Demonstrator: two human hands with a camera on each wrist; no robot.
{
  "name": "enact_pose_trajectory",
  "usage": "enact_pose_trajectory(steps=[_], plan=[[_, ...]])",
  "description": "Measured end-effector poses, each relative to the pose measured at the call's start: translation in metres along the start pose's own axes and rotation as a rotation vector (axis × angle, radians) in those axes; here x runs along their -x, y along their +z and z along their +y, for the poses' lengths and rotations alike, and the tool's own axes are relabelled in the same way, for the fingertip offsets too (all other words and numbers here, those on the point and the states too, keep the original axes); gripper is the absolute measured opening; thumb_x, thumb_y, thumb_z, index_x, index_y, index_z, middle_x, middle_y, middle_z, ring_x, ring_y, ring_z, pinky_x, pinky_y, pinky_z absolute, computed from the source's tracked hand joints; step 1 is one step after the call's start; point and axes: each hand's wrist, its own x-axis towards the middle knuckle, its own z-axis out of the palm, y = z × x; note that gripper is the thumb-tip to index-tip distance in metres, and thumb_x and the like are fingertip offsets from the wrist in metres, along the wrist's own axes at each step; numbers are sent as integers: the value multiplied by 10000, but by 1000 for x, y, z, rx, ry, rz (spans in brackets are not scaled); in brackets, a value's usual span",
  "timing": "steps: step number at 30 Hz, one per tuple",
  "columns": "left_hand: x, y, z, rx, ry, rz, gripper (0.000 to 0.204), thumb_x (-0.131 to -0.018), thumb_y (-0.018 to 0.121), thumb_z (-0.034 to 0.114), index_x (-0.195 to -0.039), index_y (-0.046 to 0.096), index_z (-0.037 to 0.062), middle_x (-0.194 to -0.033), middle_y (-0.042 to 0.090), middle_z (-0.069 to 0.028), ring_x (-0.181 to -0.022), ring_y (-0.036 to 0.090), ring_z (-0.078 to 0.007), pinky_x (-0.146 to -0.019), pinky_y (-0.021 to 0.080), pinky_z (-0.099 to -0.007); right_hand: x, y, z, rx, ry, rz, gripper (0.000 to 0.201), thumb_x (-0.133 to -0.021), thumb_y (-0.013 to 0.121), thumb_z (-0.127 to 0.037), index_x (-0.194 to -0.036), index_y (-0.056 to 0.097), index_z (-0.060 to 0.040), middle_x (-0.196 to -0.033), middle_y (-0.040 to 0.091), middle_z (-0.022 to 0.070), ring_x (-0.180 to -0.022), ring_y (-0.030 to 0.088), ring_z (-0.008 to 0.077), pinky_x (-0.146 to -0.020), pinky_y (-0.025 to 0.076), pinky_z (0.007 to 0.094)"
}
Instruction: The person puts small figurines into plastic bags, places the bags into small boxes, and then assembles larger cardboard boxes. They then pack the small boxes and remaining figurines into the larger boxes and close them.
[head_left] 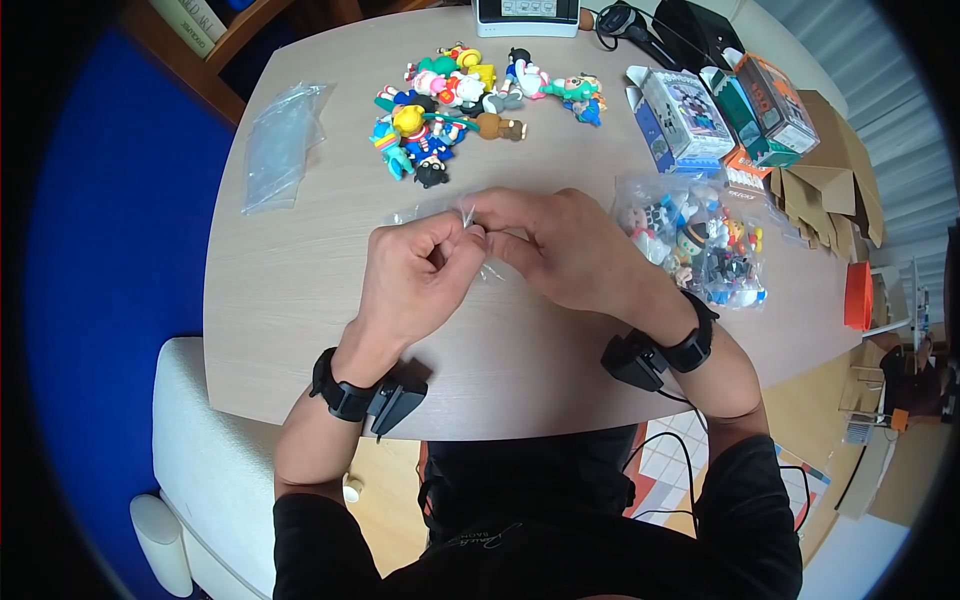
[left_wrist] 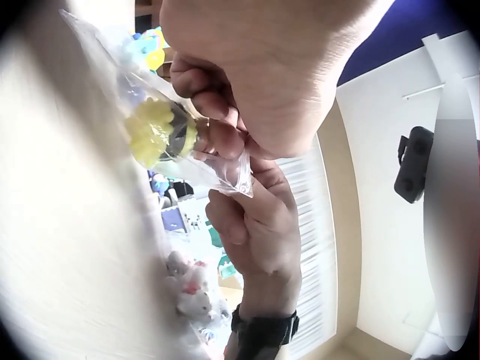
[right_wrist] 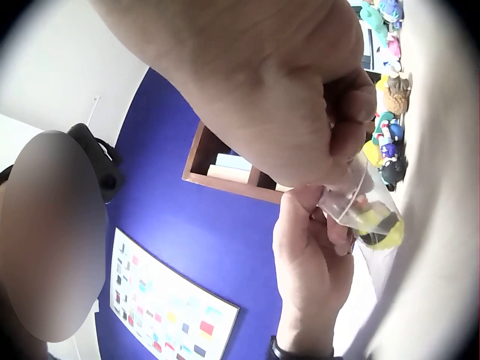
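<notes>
Both hands meet above the table. The left hand (head_left: pixel 415 275) and the right hand (head_left: pixel 570 250) pinch the edge of a small clear bag (head_left: pixel 410 213) between thumbs and curled fingers. In the left wrist view a yellow and dark figure (left_wrist: pixel 152 133) shows inside the bag, below the fingertips; the right wrist view shows the same yellow figure (right_wrist: pixel 386 232) near the left hand (right_wrist: pixel 311 255). The hands mostly cover the bag's opening in the head view.
Loose colourful figures (head_left: pixel 430 120) lie in a pile beyond the hands. A flat clear bag (head_left: pixel 280 150) is at the left. On the right are a bag of figures (head_left: pixel 700 240), small boxes (head_left: pixel 685 115), torn cardboard (head_left: pixel 825 190) and an orange container (head_left: pixel 858 296).
</notes>
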Motion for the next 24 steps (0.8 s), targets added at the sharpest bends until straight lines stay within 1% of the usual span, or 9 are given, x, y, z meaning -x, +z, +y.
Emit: enact_pose_trajectory(steps=[3,9,12,15,18,20,21,23,24], plan=[[0,1,-1,14,-11,-1,224,-847,642,74,-652,565,-5,-493,481,-2,-470,400,-30,-437,323,-235,-1,0,-1,-122,69,-17,178,-894,648,-138,-1043,594,-57,-745,685,104,-642,658,282,-589,483,351],[-1,-1,-5,-7,-20,-1,252,-864,638,92,-646,562,-8,-487,464,5,-473,387,-28,-433,314,-238,2,-9,3,133,-48,-194,157,-925,594,-130,-1060,580,-51,-830,681,143,-740,661,296,-612,479,357],[-2,-2,-7,35,-18,21,263,-871,636,96,-641,560,-7,-484,454,9,-475,382,-27,-432,309,-239,1,-16,1,-11,84,-322,180,-940,536,-157,-1070,616,-62,-782,657,166,-741,637,349,-703,485,435],[-2,-4,-3,55,-11,46,263,-871,638,95,-641,561,-6,-484,450,10,-479,380,-24,-435,308,-239,0,-23,-3,-183,78,-295,230,-914,565,-51,-1137,618,-38,-836,693,119,-734,667,248,-701,501,318],[-4,-7,-6,100,-5,71,255,-874,637,94,-649,568,-4,-490,459,16,-487,379,-20,-443,312,-235,-13,-38,-7,-279,265,-139,288,-898,575,-28,-1183,621,-30,-883,700,108,-788,669,221,-754,508,302],[-6,-10,-7,118,-53,52,252,-885,627,89,-655,572,0,-503,480,27,-497,386,-13,-455,318,-226,-32,-36,5,-144,239,52,267,-912,576,-131,-1156,619,-30,-922,702,128,-840,661,301,-780,507,361],[-5,-12,-6,183,-56,53,245,-900,604,86,-673,575,2,-550,515,18,-516,419,-21,-477,334,-218,-40,-34,15,-78,229,152,274,-919,576,-182,-1143,618,-29,-942,703,138,-867,657,341,-793,506,390],[-5,-14,-3,318,-54,51,238,-931,558,80,-707,581,5,-645,583,0,-554,486,-37,-520,366,-203,-50,-26,39,279,138,153,292,-902,597,-205,-1138,625,-35,-983,696,143,-928,648,337,-820,506,405],[-5,-15,-1,399,-27,93,242,-931,566,79,-701,583,8,-626,577,8,-551,481,-29,-515,360,-202,-52,-23,49,460,90,153,302,-893,607,-216,-1136,628,-38,-1003,692,146,-958,643,335,-834,506,412]])
